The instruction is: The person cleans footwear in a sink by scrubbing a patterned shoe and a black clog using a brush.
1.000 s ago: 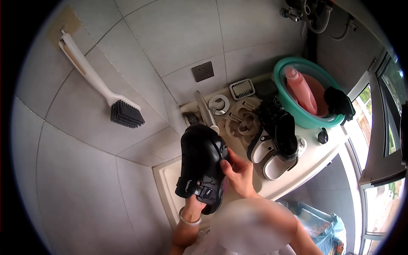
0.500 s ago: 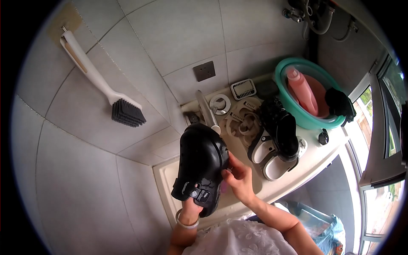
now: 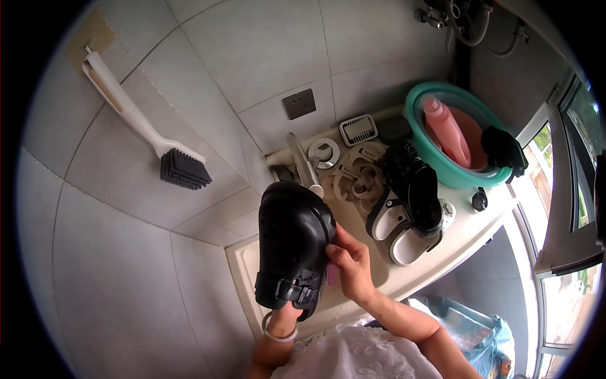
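A black clog [image 3: 293, 227] with a buckled strap is held up over the sink [image 3: 240, 265], its glossy upper toward me. My left hand [image 3: 287, 314] reaches inside it from the heel opening and supports it; those fingers are hidden in the shoe. At the clog's right edge, my right hand [image 3: 351, 262] has thumb and fingers closed on the rim. Behind the clog stands the faucet [image 3: 305, 165]. A small pink thing [image 3: 332, 274] shows in the basin, partly covered.
Beige sandals [image 3: 361, 180], another black shoe [image 3: 413, 196] and white-soled clogs [image 3: 404, 243] crowd the counter at right. A teal basin [image 3: 416, 136] holds a pink bottle [image 3: 447, 132]. A brush [image 3: 136, 120] hangs on the left wall. A soap dish [image 3: 358, 130] sits by the wall.
The clog has shifted slightly left and turned a little more upright, with both hands still on it. The whole view has moved slightly.
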### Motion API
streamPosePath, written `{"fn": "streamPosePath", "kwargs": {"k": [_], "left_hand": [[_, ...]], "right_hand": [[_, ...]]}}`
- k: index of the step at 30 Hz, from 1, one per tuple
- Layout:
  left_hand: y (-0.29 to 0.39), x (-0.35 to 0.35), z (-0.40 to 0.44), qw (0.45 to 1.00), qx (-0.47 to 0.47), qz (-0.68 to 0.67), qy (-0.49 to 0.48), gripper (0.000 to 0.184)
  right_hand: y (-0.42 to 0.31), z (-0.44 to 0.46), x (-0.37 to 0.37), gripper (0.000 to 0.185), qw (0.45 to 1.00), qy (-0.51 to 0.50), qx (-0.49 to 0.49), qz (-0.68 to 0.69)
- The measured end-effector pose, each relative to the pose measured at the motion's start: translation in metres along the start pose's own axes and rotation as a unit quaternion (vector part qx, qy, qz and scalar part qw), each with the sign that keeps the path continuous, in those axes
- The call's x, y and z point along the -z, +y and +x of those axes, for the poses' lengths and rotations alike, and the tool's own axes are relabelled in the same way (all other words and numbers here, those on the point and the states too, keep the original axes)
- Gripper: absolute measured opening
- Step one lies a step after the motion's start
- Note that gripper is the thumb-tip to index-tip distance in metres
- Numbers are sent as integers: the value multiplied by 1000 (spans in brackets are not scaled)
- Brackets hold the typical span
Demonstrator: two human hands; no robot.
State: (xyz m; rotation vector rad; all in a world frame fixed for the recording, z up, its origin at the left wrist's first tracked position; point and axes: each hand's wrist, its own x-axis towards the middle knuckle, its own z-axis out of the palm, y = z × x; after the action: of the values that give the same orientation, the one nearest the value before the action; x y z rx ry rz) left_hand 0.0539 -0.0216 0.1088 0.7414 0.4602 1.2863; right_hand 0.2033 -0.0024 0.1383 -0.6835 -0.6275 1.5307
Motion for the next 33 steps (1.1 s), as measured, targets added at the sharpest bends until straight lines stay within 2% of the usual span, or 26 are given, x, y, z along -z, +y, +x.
{"fn": "streamPosePath", "kwargs": {"k": [2,6,9,12,18,20,21,23,25,27,29,33], "left_hand": [[0,0,0,1000,-8,12,2,52],[3,-1,-1,1000,-7,-11,-1,53],[1,4,-3,1000,-4,-4,-6,53],[0,3,-3,1000,-11,21,7,54],[3,1,0,1000,-18,5,-8,52],[2,7,0,1000,-11,-12,-9,52],[1,10,0,999,-5,-32,26,52],[1,27,-6,994,15,-65,83,52],[2,60,-15,999,22,-29,4,54],[3,57,-11,996,9,0,87,55],[1,62,-12,990,16,-9,141,56],[-4,76,-13,984,24,-32,175,56]], "right_hand": [[4,-2,4,61,999,-11,20,-44],[0,-4,4,61,999,-16,15,-36],[-1,-3,2,61,999,-10,-24,-34],[8,-1,3,61,997,-2,62,-50],[-2,0,2,60,999,-4,-6,-43],[-1,2,7,55,994,-36,44,-96],[0,4,11,55,994,-36,43,-96],[4,16,29,46,998,-25,-27,-57],[65,51,98,31,961,39,-60,-268],[122,77,157,27,882,74,-114,-451],[182,87,186,29,825,52,-155,-540],[265,107,190,33,778,37,-143,-611]]}}
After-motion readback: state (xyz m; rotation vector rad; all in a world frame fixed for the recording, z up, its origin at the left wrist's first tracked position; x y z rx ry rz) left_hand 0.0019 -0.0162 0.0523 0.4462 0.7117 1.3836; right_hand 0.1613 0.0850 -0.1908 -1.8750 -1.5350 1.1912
